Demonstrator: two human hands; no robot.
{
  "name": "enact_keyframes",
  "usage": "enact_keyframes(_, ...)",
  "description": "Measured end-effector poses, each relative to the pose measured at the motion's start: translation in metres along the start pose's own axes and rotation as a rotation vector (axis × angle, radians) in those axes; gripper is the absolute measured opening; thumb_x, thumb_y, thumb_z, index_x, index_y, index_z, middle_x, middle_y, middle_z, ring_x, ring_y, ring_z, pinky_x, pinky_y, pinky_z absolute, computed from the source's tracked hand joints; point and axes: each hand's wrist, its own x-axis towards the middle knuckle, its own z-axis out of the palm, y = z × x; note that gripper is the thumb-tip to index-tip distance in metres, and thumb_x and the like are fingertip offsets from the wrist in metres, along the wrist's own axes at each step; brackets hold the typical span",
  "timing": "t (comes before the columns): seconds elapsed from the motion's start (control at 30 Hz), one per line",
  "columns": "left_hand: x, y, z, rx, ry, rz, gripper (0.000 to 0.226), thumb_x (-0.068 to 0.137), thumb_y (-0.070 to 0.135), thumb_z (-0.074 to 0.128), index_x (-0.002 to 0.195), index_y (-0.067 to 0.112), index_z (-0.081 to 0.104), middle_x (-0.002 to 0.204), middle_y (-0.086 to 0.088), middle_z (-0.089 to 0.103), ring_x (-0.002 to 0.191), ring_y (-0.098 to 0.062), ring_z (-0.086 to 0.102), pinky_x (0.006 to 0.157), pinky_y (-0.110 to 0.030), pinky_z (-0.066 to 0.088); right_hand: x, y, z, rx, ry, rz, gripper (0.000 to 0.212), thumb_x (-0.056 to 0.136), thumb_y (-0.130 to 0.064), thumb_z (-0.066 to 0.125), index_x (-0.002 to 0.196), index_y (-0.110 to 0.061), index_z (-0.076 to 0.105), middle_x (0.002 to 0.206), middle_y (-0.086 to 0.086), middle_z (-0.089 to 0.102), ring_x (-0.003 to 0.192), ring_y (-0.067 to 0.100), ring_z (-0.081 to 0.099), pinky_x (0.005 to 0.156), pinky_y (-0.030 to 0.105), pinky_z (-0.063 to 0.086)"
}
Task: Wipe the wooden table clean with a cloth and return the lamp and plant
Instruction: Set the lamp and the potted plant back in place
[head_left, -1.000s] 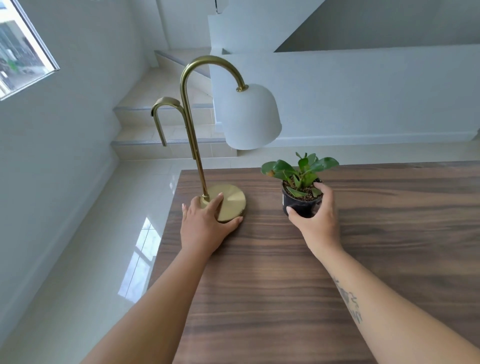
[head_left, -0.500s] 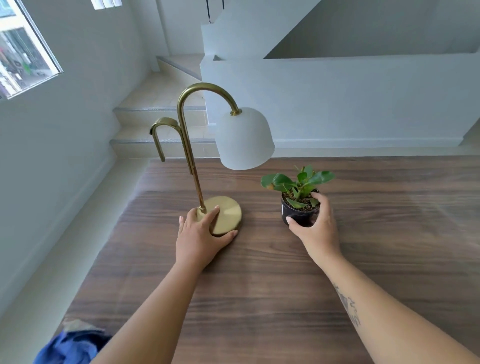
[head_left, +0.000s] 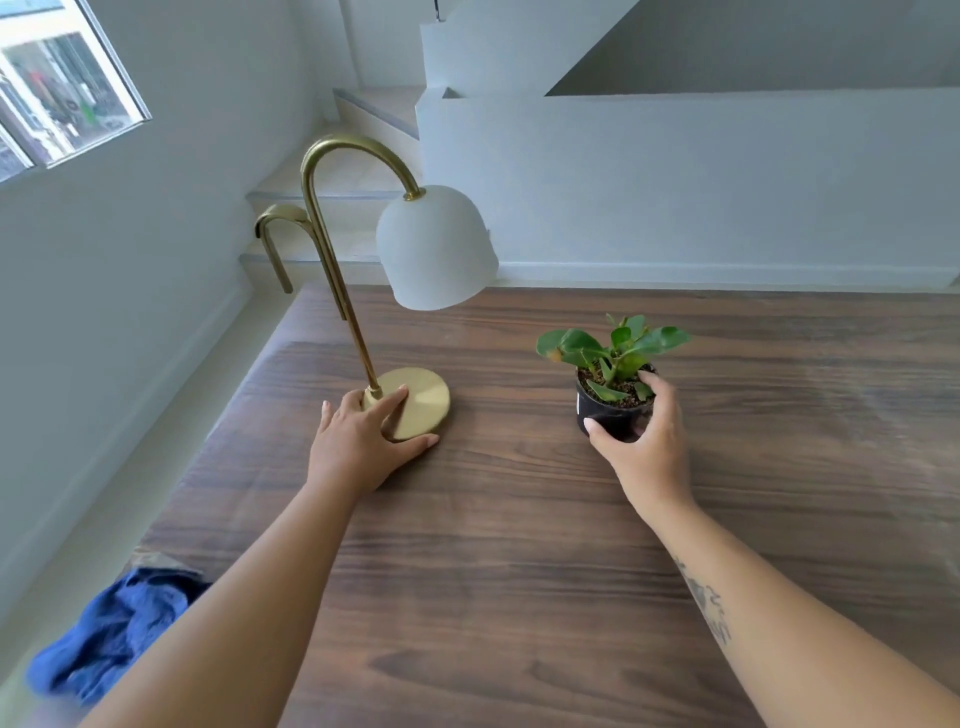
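The left hand (head_left: 358, 447) lies flat on the round brass base of the lamp (head_left: 415, 402), fingers spread — not gripping. The right hand (head_left: 644, 441) is clamped around the plant (head_left: 613, 374) in its black pot, right of the lamp on the wooden bench (head_left: 519, 545). A blue cloth (head_left: 114, 629) sits at the near-left corner.

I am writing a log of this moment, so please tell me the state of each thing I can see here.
lamp: upright on the table, not visibly lit
plant: upright in its black pot
cloth: crumpled at the table's near left corner
table: bare between the arms
left hand: flat on the lamp base
right hand: wrapped around the pot
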Motion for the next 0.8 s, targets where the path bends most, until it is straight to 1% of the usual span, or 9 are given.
enact_keyframes(0.1, -0.004, -0.005, -0.003, 0.018, 0.006, 0.007, 0.100, 0.053, 0.099, 0.039, 0.142, 0.054, 0.031, 0.153, -0.004, 0.031, 0.143, -0.038, 0.019, 0.118, -0.051, 0.016, 0.000, -0.005, 0.010, -0.004, -0.034, -0.013, 0.076, 0.068, -0.027, 0.084, 0.132, -0.024, 0.043, 0.131, -0.001, 0.052, 0.115, 0.014, 0.052, 0.087, 0.023, 0.041)
enact_keyframes(0.23, -0.005, -0.004, -0.004, 0.067, 0.017, 0.044, 0.099, 0.056, 0.098, 0.036, 0.143, 0.053, 0.029, 0.155, -0.005, 0.029, 0.142, -0.031, 0.025, 0.119, -0.050, 0.008, -0.002, -0.008, 0.018, -0.006, -0.029, -0.011, 0.079, 0.070, -0.027, 0.083, 0.137, -0.023, 0.040, 0.135, 0.000, 0.050, 0.120, 0.016, 0.050, 0.094, 0.028, 0.045)
enact_keyframes(0.3, -0.007, -0.004, -0.006, 0.100, -0.010, 0.047, 0.099, 0.057, 0.099, 0.033, 0.145, 0.055, 0.023, 0.159, -0.005, 0.019, 0.145, -0.029, 0.019, 0.119, -0.050, 0.006, -0.005, -0.008, 0.018, 0.046, -0.036, 0.023, 0.089, 0.072, -0.026, 0.083, 0.143, -0.028, 0.030, 0.142, 0.000, 0.046, 0.126, 0.017, 0.048, 0.100, 0.035, 0.046)
enact_keyframes(0.37, -0.010, -0.006, -0.009, 0.147, -0.050, 0.056, 0.102, 0.055, 0.100, 0.028, 0.146, 0.056, 0.013, 0.162, -0.004, 0.008, 0.147, -0.033, 0.011, 0.119, -0.051, 0.007, -0.010, -0.009, 0.018, 0.115, -0.036, 0.051, 0.103, 0.071, -0.022, 0.084, 0.150, -0.029, 0.017, 0.151, 0.003, 0.035, 0.134, 0.019, 0.041, 0.107, 0.041, 0.042)
enact_keyframes(0.43, -0.017, -0.013, -0.014, 0.155, -0.036, 0.077, 0.104, 0.056, 0.101, 0.028, 0.147, 0.054, 0.010, 0.162, -0.004, 0.010, 0.146, -0.035, 0.011, 0.118, -0.052, 0.011, -0.019, -0.011, 0.018, 0.068, 0.001, 0.040, 0.108, 0.071, -0.021, 0.084, 0.151, -0.025, 0.013, 0.152, 0.009, 0.029, 0.137, 0.024, 0.036, 0.110, 0.042, 0.038)
enact_keyframes(0.5, -0.028, -0.027, -0.025, 0.140, 0.032, 0.112, 0.098, 0.063, 0.097, 0.033, 0.148, 0.050, 0.017, 0.156, -0.001, 0.029, 0.144, -0.031, 0.020, 0.115, -0.052, 0.023, -0.034, -0.018, 0.020, -0.033, 0.112, 0.015, 0.096, 0.071, -0.021, 0.083, 0.147, -0.016, 0.025, 0.141, 0.016, 0.037, 0.130, 0.030, 0.039, 0.105, 0.042, 0.039)
enact_keyframes(0.6, -0.044, -0.058, -0.046, 0.109, 0.087, 0.151, 0.078, 0.074, 0.083, 0.046, 0.142, 0.044, 0.036, 0.139, 0.004, 0.051, 0.135, -0.024, 0.033, 0.103, -0.049, 0.040, -0.060, -0.035, 0.027, -0.149, 0.217, -0.091, 0.057, 0.074, -0.019, 0.078, 0.122, -0.007, 0.050, 0.115, 0.017, 0.052, 0.109, 0.031, 0.045, 0.090, 0.050, 0.043)
enact_keyframes(0.7, -0.059, -0.092, -0.065, 0.000, 0.107, 0.168, 0.052, 0.081, 0.056, 0.065, 0.125, 0.030, 0.058, 0.119, 0.000, 0.064, 0.118, -0.026, 0.049, 0.097, -0.043, 0.044, -0.085, -0.059, 0.042, -0.163, 0.186, -0.175, 0.031, 0.078, -0.017, 0.074, 0.097, -0.005, 0.052, 0.094, 0.013, 0.052, 0.091, 0.030, 0.047, 0.077, 0.043, 0.043)
enact_keyframes(0.8, -0.076, -0.128, -0.084, -0.089, 0.115, 0.178, 0.029, 0.082, 0.034, 0.075, 0.106, 0.019, 0.067, 0.099, 0.002, 0.069, 0.101, -0.026, 0.058, 0.090, -0.038, 0.046, -0.114, -0.093, 0.066, -0.134, 0.059, -0.178, 0.022, 0.083, -0.021, 0.069, 0.081, -0.013, 0.048, 0.080, 0.003, 0.050, 0.076, 0.024, 0.049, 0.063, 0.036, 0.040)
